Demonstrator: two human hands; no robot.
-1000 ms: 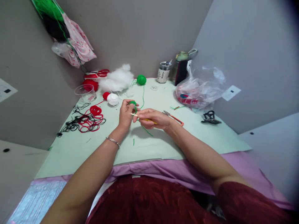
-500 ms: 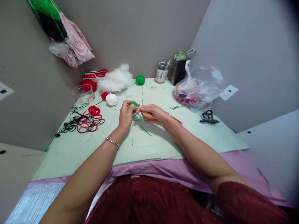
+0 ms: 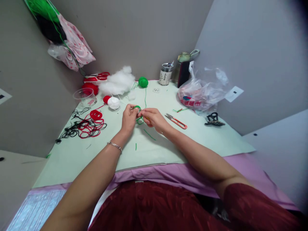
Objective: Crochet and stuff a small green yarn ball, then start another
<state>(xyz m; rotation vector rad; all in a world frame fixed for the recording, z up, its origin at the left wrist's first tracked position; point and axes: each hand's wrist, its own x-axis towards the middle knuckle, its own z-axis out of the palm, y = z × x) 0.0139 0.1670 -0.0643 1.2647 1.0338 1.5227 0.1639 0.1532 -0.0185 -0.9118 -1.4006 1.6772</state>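
My left hand (image 3: 129, 118) pinches a small green crochet piece (image 3: 137, 108) above the pale green table mat (image 3: 168, 141). My right hand (image 3: 153, 118) is closed close against it, fingers pressed on the green yarn; the yellow-handled crochet hook is mostly hidden inside that hand. A loop of green yarn (image 3: 139, 121) hangs between the two hands. A green strand (image 3: 145, 96) runs back from the piece to the green yarn ball (image 3: 143, 82).
Red-handled snips (image 3: 176, 121) lie right of my hands. A red and black yarn tangle (image 3: 83, 124) lies left, near a clear plastic cup (image 3: 85, 95) and a white-and-red ball (image 3: 113, 102). White stuffing (image 3: 117, 82), a jar (image 3: 166, 74), a plastic bag (image 3: 202, 93) and a black clip (image 3: 212, 119) stand behind.
My right hand has moved left and up against the green piece, uncovering the snips. The hook's yellow handle, seen earlier, is now hidden. A yarn loop has formed between the hands.
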